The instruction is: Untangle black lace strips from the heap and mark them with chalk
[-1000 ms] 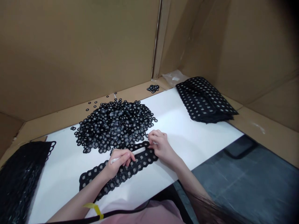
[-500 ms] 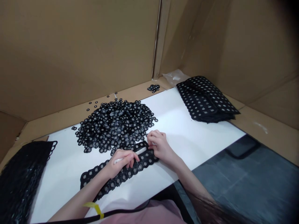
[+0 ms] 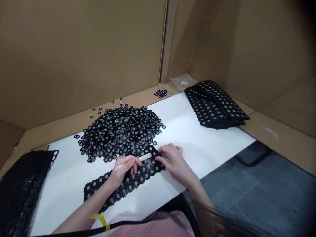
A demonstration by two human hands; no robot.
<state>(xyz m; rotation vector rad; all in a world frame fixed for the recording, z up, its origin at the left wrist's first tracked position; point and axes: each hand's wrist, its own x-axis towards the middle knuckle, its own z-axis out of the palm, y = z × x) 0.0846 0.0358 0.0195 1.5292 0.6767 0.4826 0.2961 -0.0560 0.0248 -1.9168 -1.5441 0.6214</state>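
A black strip punched with round holes (image 3: 108,187) lies slantwise on the white table top (image 3: 197,148), in front of me. My left hand (image 3: 122,172) rests on the strip, its fingers closed around a thin white stick (image 3: 138,160) that points up and to the right. My right hand (image 3: 172,161) presses the strip's right end with curled fingertips. Just behind both hands sits a big heap of small black rings (image 3: 120,131).
A stack of black perforated sheets (image 3: 214,105) lies at the back right, another dark stack (image 3: 19,187) at the left edge. A few rings (image 3: 160,93) and a clear plastic bag (image 3: 182,80) sit by the corner. Cardboard walls (image 3: 74,49) enclose the table.
My right hand has slid slightly right and toward me along the strip's end. The left hand and white stick shifted a little; the view tilted slightly.
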